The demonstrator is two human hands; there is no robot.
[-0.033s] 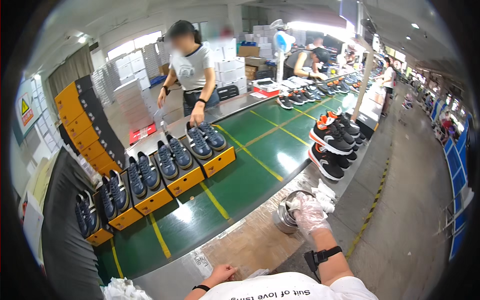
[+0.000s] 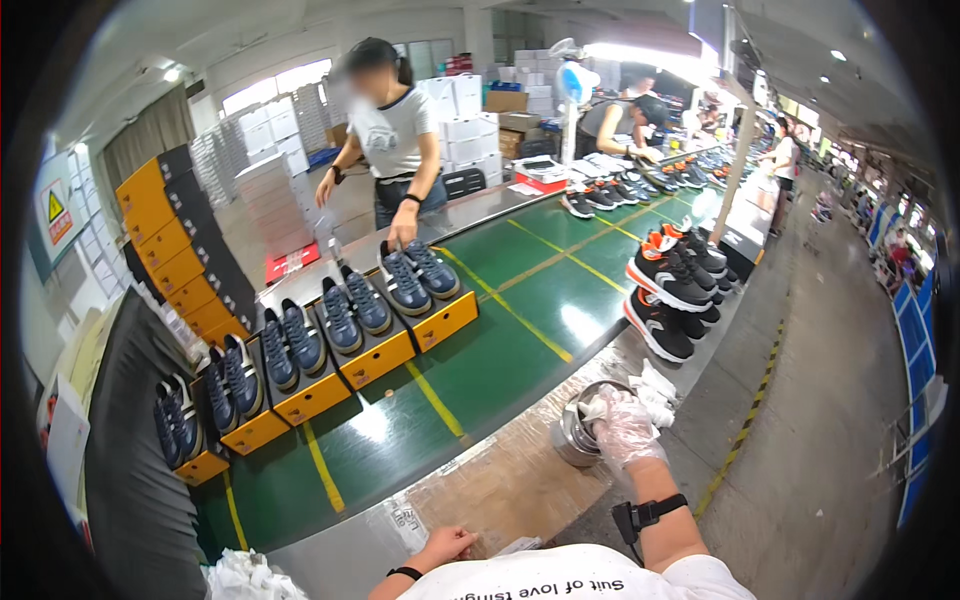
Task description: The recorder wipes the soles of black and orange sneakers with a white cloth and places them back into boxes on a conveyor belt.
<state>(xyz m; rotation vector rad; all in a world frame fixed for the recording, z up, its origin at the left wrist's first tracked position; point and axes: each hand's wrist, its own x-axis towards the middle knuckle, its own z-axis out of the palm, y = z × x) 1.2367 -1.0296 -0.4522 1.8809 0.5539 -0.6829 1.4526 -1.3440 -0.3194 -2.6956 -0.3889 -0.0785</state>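
My right hand [image 2: 622,428], in a clear plastic glove, reaches over a round metal pot [image 2: 574,440]. Its fingers close round something whitish at the pot's mouth; the glove hides what it is. White crumpled cloths [image 2: 655,393] lie just beyond that hand. My left hand [image 2: 448,545], bare, rests with curled fingers at the near edge of a taped cardboard sheet [image 2: 520,492], and nothing shows in it. Right of the pot's far side, black and orange sneakers [image 2: 662,330] are piled on the bench.
A green conveyor belt [image 2: 500,350] carries a row of orange shoe boxes [image 2: 378,364] topped with blue sneakers [image 2: 340,318]. Across it, a co-worker's hand [image 2: 404,222] touches the last pair. More shoes [image 2: 615,190] stand farther along. White crumpled material [image 2: 250,578] sits at lower left.
The whole view has shifted slightly, so things sit a little farther right. My hands keep their places at the pot and the cardboard.
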